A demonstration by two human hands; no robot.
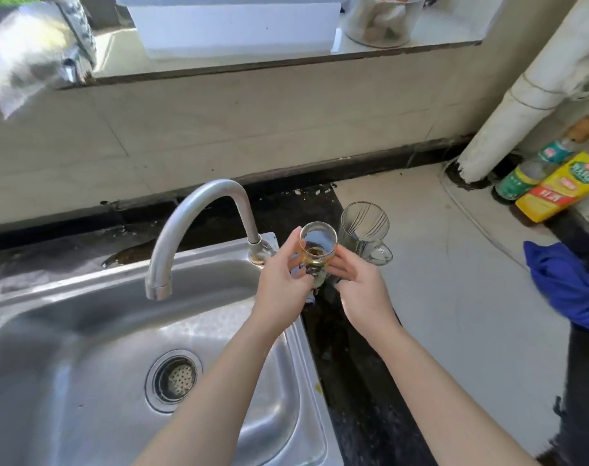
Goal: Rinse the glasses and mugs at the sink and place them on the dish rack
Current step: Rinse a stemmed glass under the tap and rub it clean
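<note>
As it sits clamped between the left hand [279,280] and the right hand [357,280], fingers curled round its bowl and stem, the small clear stemmed glass [318,245] with amber dregs is roughly upright, mouth up. It hangs over the right rim of the stainless steel sink [51,331]. The curved steel tap [199,210] opens leftward, nearer the left hand, over open basin. Just behind the right hand, a clear glass mug [365,230] stands on the pale worktop [454,297], near enough to knock.
</note>
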